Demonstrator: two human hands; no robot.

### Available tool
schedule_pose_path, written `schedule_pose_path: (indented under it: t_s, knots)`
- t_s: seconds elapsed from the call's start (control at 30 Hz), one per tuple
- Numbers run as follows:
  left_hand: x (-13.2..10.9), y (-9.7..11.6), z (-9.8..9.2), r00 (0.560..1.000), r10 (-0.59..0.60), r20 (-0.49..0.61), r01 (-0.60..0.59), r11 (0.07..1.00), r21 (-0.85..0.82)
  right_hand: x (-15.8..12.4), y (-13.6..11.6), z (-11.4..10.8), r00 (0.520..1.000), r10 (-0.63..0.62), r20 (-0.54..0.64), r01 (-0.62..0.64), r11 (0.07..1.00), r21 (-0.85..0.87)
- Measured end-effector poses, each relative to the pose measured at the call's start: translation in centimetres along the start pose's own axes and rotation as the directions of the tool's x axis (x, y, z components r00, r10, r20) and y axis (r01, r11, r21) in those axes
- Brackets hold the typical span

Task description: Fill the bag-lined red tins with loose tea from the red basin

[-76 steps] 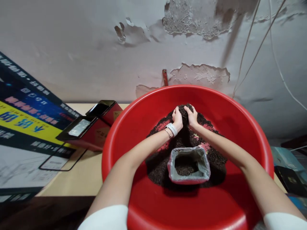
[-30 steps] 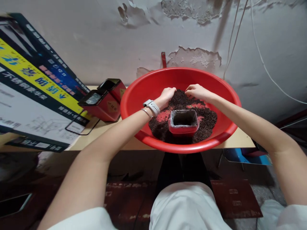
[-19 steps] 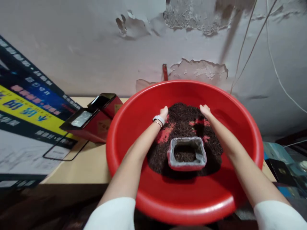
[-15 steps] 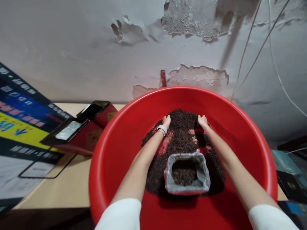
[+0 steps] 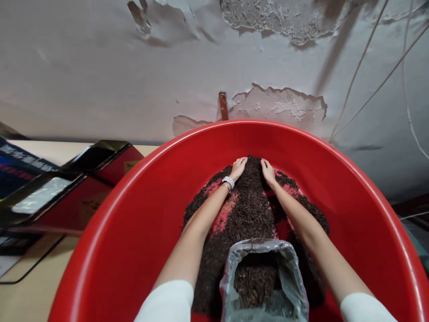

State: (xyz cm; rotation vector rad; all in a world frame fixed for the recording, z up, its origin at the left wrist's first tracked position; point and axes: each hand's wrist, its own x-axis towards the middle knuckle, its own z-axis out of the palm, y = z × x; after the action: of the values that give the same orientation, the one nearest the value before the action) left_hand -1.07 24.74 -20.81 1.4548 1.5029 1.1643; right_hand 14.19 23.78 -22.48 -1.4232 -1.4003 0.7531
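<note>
A heap of dark brown, shredded, leaf-like pieces that look like loose tea [image 5: 251, 205] lies in a big red plastic tub [image 5: 134, 214]. My left hand [image 5: 238, 168], a pale band on its wrist, rests against the heap's far left side with fingers stretched out. Across from it, my right hand [image 5: 267, 171] lies along the right side, its fingers also extended. A narrow ridge of the leaves rises between the two palms. Between my forearms, near the front, stands a box lined with a clear plastic bag [image 5: 290, 273]; some of the same leaves are inside it.
Red boxes with black edges [image 5: 67, 201] stand on the pale tabletop [image 5: 63, 264] left of the tub. Behind is a wall with peeling paint [image 5: 278, 107], a red metal strip [image 5: 223, 106] and hanging cables [image 5: 360, 69] at the right.
My hands have drawn toward each other, pressing the far end of the heap into a narrower ridge. My fingers, curled before, are now stretched out. The view has moved closer to the tub.
</note>
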Motion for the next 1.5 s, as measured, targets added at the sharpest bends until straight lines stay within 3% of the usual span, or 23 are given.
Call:
schedule_pose_path:
  t_s: [0.2,0.4,0.67,0.8,0.93,1.03,1.17,1.33,1.5]
  knots:
    - [-4.4,0.6,1.2,0.993,-0.096,-0.073,0.087,0.989,-0.116,-4.7,-1.6,1.5,0.998,-0.017,0.054,0.013,0.998,0.065]
    - [-7.6,3.4,1.9,0.928,-0.318,-0.195,0.262,0.927,-0.268,-6.7,-4.6,2.0,0.972,0.236,0.001,-0.23,0.944,0.235]
    - [-10.9,11.9,-0.6,0.891,-0.354,-0.284,0.222,0.886,-0.407,-8.4,-12.7,-2.2,0.992,0.098,-0.085,-0.066,0.947,0.313]
    - [-14.7,15.9,-1.9,0.908,-0.316,-0.276,0.16,0.869,-0.468,-11.9,-17.0,-4.9,0.996,0.051,-0.073,-0.021,0.934,0.358]
    - [-19.6,18.3,-2.8,0.928,-0.267,-0.26,0.089,0.836,-0.542,-16.1,-19.2,-7.1,0.997,-0.005,-0.072,0.034,0.913,0.406]
    - [-22.8,18.7,-2.9,0.947,-0.221,-0.233,0.049,0.817,-0.575,-19.0,-19.2,-8.2,0.995,-0.03,-0.096,0.066,0.915,0.398]
    - [-25.5,17.7,-2.0,0.962,-0.131,-0.239,-0.033,0.813,-0.581,-21.8,-18.1,-9.1,0.99,-0.072,-0.123,0.111,0.934,0.341]
    - [-26.8,16.8,-1.2,0.958,-0.09,-0.273,-0.083,0.821,-0.565,-23.0,-17.6,-10.1,0.98,-0.153,-0.125,0.175,0.966,0.192]
    - [-27.0,16.8,-1.8,0.97,-0.011,-0.243,-0.134,0.812,-0.569,-23.2,-18.4,-11.0,0.96,-0.261,-0.101,0.269,0.96,0.073]
